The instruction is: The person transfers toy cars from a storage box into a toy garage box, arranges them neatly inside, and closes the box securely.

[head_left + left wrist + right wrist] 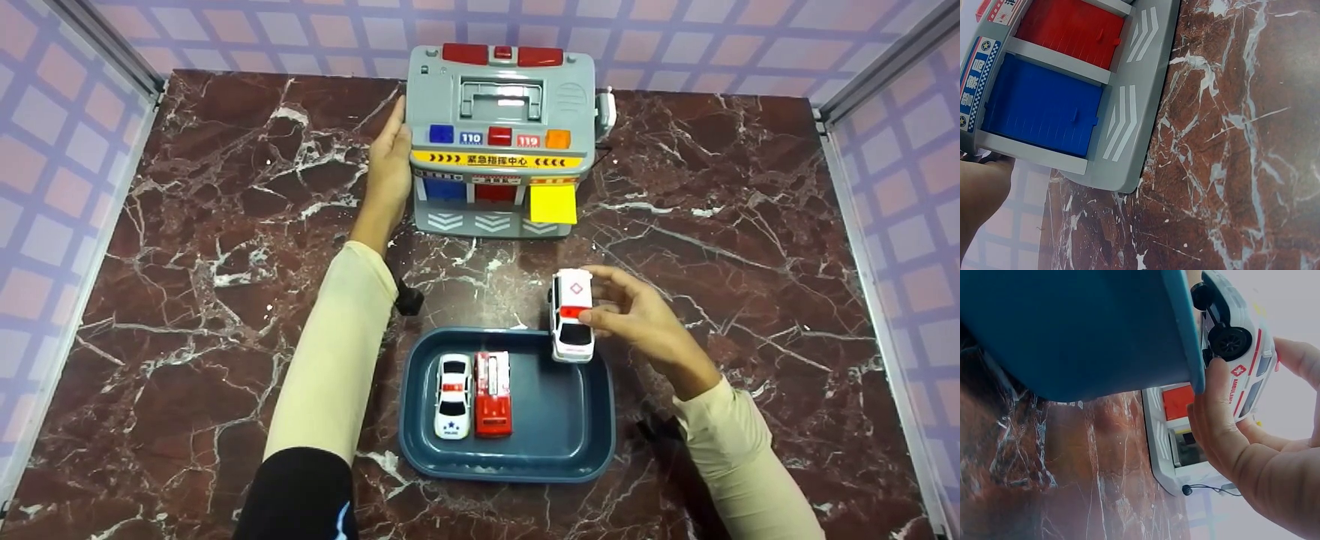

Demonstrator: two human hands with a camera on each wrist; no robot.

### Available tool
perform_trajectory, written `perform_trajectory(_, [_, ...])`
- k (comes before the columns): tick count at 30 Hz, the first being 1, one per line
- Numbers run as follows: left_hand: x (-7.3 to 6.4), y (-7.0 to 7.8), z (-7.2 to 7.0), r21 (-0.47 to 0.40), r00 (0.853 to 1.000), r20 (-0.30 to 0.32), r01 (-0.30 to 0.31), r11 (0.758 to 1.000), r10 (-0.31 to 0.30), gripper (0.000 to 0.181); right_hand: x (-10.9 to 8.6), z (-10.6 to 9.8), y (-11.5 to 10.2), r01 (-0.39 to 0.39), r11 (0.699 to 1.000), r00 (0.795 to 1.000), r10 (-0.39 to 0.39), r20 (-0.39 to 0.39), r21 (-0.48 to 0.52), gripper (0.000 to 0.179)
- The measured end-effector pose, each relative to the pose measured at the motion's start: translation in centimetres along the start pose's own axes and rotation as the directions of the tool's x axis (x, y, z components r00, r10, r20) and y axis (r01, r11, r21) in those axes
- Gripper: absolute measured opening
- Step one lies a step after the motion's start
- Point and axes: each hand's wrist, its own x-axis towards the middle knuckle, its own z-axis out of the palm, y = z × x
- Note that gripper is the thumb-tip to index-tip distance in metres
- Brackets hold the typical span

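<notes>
A toy ambulance (576, 330), white with a red light bar, is pinched between the thumb and fingers of my right hand (649, 330). It hangs over the tray's far right rim; its wheels and side lettering show in the right wrist view. My left hand (390, 172) rests with fairly straight fingers against the left side of a grey toy emergency station (435, 94). The station's blue door (1044, 107) and red door (1069, 34) are down. Its yellow door (553, 205) sticks out, raised, and an opening shows beneath it in the right wrist view.
In front of the station stands a dark blue tray (406, 405). A white toy police car (453, 409) and a red toy fire truck (493, 412) lie side by side in its left half. Patterned walls (330, 37) bound the marbled table (225, 187).
</notes>
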Motion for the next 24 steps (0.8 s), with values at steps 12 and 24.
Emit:
perform_trajectory(12, [0.0, 0.1, 0.1, -0.066, 1.000, 0.007, 0.023, 0.998, -0.022, 0.051, 0.6, -0.2, 0.1, -0.030, 0.999, 0.999, 0.030, -0.018, 0.017, 0.064])
perform_trajectory(24, [0.1, 0.1, 0.0, -0.055, 0.999, 0.007, 0.031, 0.998, -0.031, 0.051, 1.3, -0.3, 0.4, -0.064, 0.997, 0.997, 0.066, -0.039, 0.051, 0.065])
